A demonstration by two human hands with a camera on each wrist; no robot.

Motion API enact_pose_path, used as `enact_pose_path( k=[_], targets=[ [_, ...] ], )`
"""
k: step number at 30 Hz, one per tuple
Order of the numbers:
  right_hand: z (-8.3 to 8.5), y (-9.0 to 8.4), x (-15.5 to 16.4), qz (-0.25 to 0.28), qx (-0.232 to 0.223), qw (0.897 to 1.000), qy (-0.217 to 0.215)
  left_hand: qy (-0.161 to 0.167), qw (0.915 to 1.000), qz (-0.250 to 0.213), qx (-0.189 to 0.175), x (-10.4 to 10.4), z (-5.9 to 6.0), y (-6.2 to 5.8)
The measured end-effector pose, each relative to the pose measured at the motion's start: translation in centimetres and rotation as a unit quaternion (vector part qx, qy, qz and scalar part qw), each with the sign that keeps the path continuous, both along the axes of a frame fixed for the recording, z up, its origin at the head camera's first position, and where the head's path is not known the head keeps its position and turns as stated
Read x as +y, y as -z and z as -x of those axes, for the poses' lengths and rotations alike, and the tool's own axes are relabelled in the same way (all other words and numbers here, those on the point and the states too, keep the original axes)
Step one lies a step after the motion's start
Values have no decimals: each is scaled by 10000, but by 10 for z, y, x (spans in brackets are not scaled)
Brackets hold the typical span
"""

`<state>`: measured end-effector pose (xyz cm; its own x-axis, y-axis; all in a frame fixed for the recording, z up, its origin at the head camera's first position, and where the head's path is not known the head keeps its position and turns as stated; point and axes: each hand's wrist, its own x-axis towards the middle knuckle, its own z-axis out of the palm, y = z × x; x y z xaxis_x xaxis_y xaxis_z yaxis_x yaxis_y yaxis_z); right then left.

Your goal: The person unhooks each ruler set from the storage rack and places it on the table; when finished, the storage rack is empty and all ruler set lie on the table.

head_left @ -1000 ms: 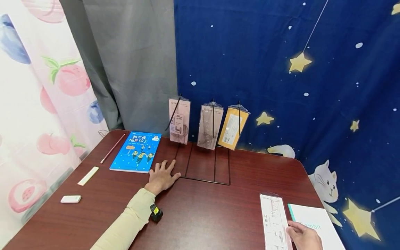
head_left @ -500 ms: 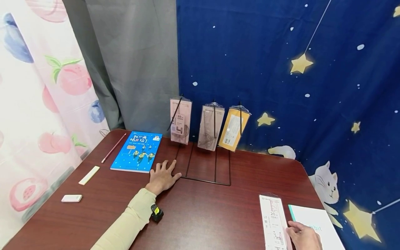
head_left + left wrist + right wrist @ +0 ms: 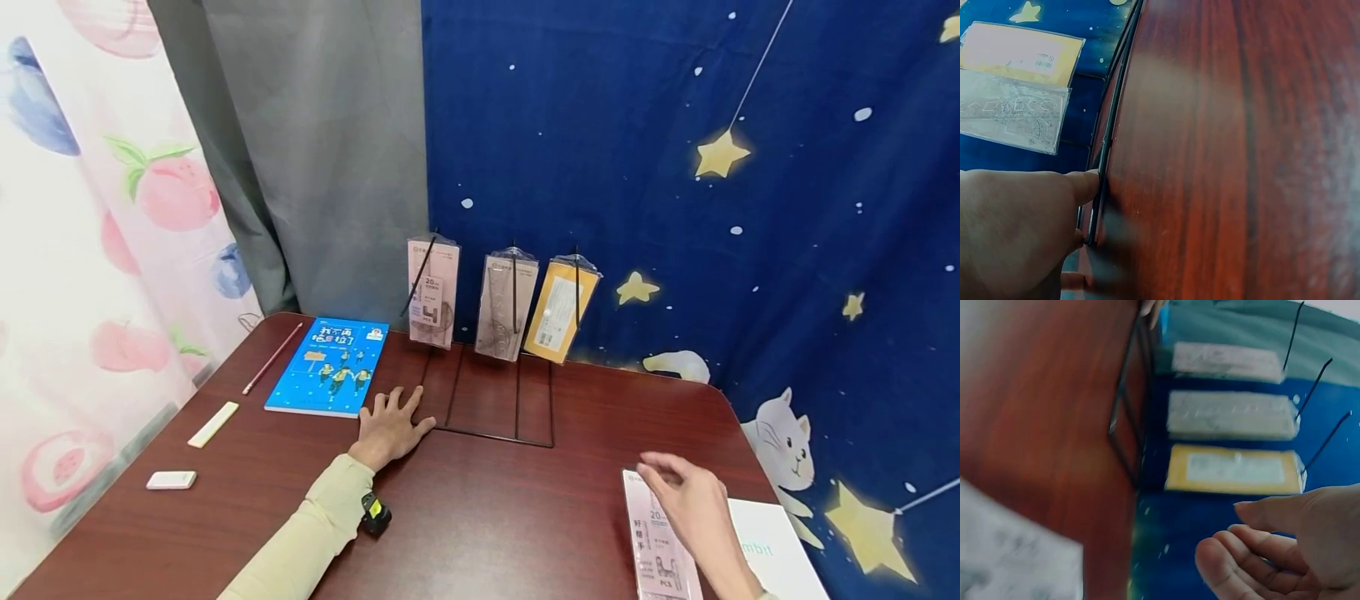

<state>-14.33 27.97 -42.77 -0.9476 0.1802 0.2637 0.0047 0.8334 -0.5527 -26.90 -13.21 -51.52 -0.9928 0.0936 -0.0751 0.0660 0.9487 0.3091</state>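
Observation:
My left hand (image 3: 392,427) lies with fingers spread at the front left corner of a black wire rack (image 3: 495,436); in the left wrist view its thumb touches the rack's base wire. A pink packaged ruler set (image 3: 663,554) lies on the table at the lower right. Above its top end is my right hand (image 3: 693,504), fingers loosely bent. The right wrist view shows that hand's thumb and fingers apart, with nothing between them. On the rack's prongs hang a pink pack (image 3: 432,292), a greyish-pink ruler pack (image 3: 507,307) and a yellow-backed pack (image 3: 561,308).
A blue book (image 3: 328,367) lies left of the rack, with a pencil (image 3: 272,358) beside it. Nearer the left edge are a pale strip (image 3: 213,424) and a white eraser-like block (image 3: 172,480). A white notebook (image 3: 776,546) lies at the right.
My right hand has left the right edge of the pink ruler pack and moved up and left over its top end. The left hand has stayed in place.

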Motion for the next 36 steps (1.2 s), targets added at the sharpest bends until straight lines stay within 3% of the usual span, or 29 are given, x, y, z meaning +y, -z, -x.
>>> enact_pose_path(
  k=[3, 6, 15, 24, 32, 36],
  targets=[
    [21, -8, -12, 115, 495, 9979, -397, 6, 10000, -7, -12, -1, 1, 4],
    [48, -13, -21, 338, 691, 9947, -687, -48, 10000, 2, -34, -2, 1, 3],
    [120, -14, -30, 895, 525, 9919, -729, -61, 9999, 66, 74, 0, -6, -5],
    [166, -15, -37, 1553, 533, 9849, -550, -64, 9998, 102, 133, 1, -4, -7],
    [204, -18, -37, 2535, 589, 9646, -426, -65, 9999, 33, 69, 4, -7, -8],
    [217, -21, -39, 2858, 750, 9537, -568, -103, 9999, 8, 78, 6, -7, -6]
  ],
)
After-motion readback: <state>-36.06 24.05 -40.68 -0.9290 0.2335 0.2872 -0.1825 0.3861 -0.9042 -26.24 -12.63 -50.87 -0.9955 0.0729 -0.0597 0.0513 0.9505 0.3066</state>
